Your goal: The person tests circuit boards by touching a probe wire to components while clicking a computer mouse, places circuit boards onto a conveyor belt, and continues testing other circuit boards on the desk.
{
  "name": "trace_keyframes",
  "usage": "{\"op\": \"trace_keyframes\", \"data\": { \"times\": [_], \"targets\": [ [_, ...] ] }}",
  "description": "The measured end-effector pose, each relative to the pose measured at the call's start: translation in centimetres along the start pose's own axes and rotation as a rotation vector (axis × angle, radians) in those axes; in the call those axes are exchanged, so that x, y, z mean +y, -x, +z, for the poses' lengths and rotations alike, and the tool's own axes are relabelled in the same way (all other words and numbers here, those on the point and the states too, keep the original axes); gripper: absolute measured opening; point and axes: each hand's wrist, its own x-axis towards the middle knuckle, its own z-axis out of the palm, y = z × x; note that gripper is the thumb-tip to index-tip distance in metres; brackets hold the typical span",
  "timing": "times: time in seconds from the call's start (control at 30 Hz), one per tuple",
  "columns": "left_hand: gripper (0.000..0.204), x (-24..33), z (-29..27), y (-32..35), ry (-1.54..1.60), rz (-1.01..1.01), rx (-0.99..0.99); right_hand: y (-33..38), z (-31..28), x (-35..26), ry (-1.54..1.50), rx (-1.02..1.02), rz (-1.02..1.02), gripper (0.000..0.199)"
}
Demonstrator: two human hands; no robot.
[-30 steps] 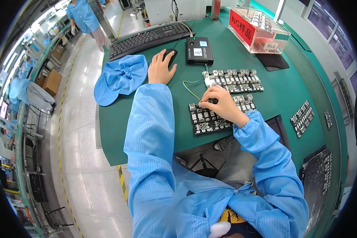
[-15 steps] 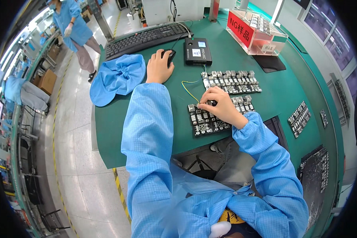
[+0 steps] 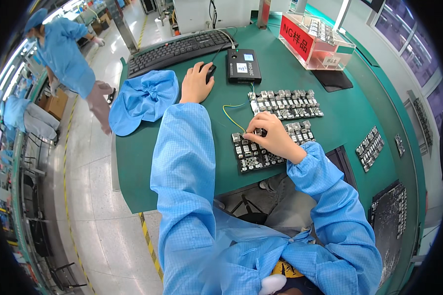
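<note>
Curls left hand [image 3: 196, 85] over mouse [image 3: 210, 73]; partly hides near circuit board [image 3: 247, 151] with right hand [image 3: 268, 133], pinching yellow-green wire [image 3: 227, 116] over it. Along wire's length: up-left from that pinch, then right toward far board [image 3: 286, 104]; at left, blue cap [image 3: 145, 101].

This is an electronics factory, shown by circuit boards [image 3: 251, 156] near the front edge of the green surface [image 3: 135, 169], striped floor tape [image 3: 150, 241] and a blue-smocked co-worker [image 3: 66, 56].
</note>
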Motion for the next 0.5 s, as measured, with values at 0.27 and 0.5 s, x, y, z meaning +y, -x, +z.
{"op": "trace_keyframes", "data": {
  "times": [0.27, 0.5],
  "targets": [
    [0.049, -0.1, 0.1, 0.8, 0.042, 0.02, 0.022, 0.6, 0.1, -0.2, -0.017, -0.066, 0.023, 0.014],
    [0.05, 1.0, -0.2, 0.5, -0.017, -0.015, -0.002, 1.0, 0.1, -0.3, 0.099, -0.065, 0.052, 0.015]
  ]
}}
